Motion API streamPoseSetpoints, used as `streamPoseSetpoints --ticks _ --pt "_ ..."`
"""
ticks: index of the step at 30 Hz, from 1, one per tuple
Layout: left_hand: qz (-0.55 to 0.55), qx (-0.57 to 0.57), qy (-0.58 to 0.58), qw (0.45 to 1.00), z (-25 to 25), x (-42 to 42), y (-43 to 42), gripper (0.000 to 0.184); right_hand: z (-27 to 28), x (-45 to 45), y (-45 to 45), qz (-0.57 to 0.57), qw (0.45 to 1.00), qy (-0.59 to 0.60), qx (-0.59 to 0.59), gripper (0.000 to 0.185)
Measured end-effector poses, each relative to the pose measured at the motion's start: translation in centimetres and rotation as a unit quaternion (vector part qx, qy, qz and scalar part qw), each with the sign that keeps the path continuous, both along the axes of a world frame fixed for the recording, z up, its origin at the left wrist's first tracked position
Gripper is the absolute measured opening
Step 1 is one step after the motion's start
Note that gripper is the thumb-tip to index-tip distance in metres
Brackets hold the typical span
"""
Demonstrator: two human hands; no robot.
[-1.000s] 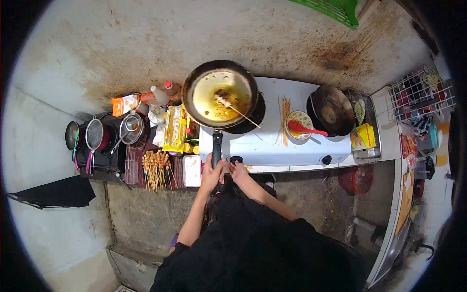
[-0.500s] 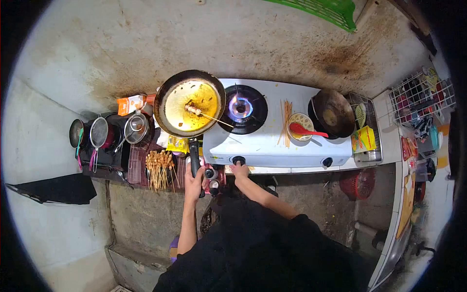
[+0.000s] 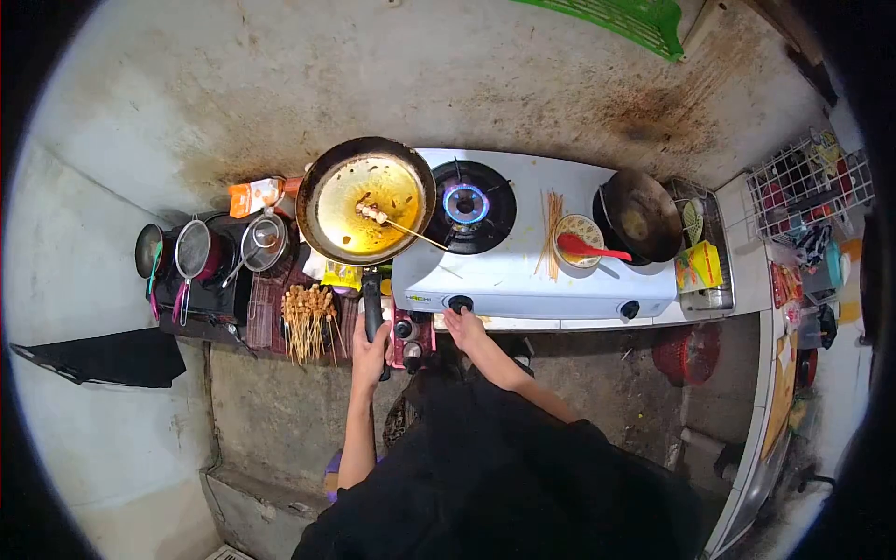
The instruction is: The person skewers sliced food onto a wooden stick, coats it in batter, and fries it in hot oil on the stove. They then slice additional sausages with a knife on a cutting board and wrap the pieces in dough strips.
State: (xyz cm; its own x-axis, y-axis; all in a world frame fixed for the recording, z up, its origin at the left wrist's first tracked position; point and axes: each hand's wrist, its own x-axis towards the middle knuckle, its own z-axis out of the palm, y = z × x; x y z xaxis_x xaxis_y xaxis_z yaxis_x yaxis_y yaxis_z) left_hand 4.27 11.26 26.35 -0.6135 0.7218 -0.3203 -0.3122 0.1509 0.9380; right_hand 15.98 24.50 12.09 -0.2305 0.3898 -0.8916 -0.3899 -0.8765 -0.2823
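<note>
My left hand [image 3: 371, 347] is wrapped round the black handle of a frying pan [image 3: 331, 233], tilted at the stove's left side. Yellow oil and a skewer [image 3: 373, 214] with pieces on it are in the pan; the stick reaches over the rim. Just below the left stove knob [image 3: 460, 303], my right hand [image 3: 464, 329] has its fingers apart and nothing in it. A blue flame [image 3: 466, 203] burns on the left burner of the white stove [image 3: 523, 285].
Many skewers [image 3: 304, 313] lie left of the pan. Bare sticks [image 3: 552, 233] and a bowl [image 3: 577, 230] with a red spoon [image 3: 597, 248] stand mid-stove. A dark wok [image 3: 641, 219] sits on the right burner. Strainers [image 3: 192, 250] are at far left.
The pan has moved left off the burner, uncovering it. The flame, first seen half a second ago, is now lower and rounder. My right hand has come slightly away from the knob.
</note>
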Motion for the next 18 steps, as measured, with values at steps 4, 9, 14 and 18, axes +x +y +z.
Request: streamPoseSetpoints --ticks 4,9,14,18 --pt "-0.009 0.006 -0.009 1.000 0.1 0.2 0.1 0.016 -1.5 0.3 0.0 -0.021 0.998 0.054 -0.012 0.031" --pt "-0.017 0.010 -0.002 1.000 0.0 0.2 0.4 0.016 -1.7 0.4 0.3 -0.059 0.994 0.077 -0.053 0.031" --pt "-0.025 0.003 0.002 1.000 -0.1 0.1 0.4 0.017 -1.6 1.1 0.6 -0.088 0.977 0.159 -0.112 0.030" --pt "-0.030 0.009 -0.007 0.999 0.0 0.1 0.4 0.018 -2.2 1.4 0.6 -0.103 0.965 0.198 -0.136 0.029"
